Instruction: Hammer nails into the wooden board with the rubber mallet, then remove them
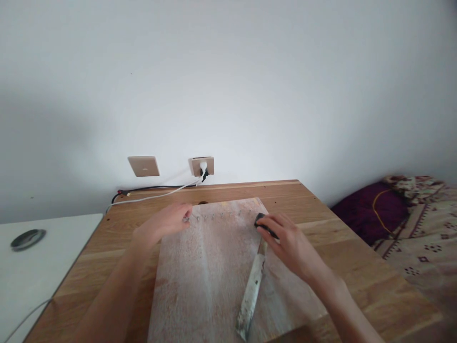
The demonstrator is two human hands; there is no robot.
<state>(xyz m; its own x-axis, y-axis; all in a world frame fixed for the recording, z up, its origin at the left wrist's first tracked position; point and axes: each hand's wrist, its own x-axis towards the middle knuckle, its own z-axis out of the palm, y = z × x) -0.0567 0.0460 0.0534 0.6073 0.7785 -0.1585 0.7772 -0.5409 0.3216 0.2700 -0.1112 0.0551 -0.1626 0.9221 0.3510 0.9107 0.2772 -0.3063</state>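
Note:
A pale, worn wooden board [182, 281] lies on the desk beneath both hands. Across its far part runs a row of several small metal nails [213, 216] standing up. At the left end of this row, the fingers of my left hand [178, 216] are pinched on a small shiny piece that looks like another nail [186, 219]. My right hand [282, 233] is closed around the black head of a hammer. The hammer's scuffed grey-white handle [253, 288] slants down over the board towards me; fingers partly cover the head.
The wooden desk [314, 247] meets a white wall. A socket with plugs [203, 166] and a blank plate [143, 166] are on the wall. A white cable [153, 196] crosses the desk's back. Left is a white surface [43, 267]; right, a purple cushion [371, 209] on patterned cloth.

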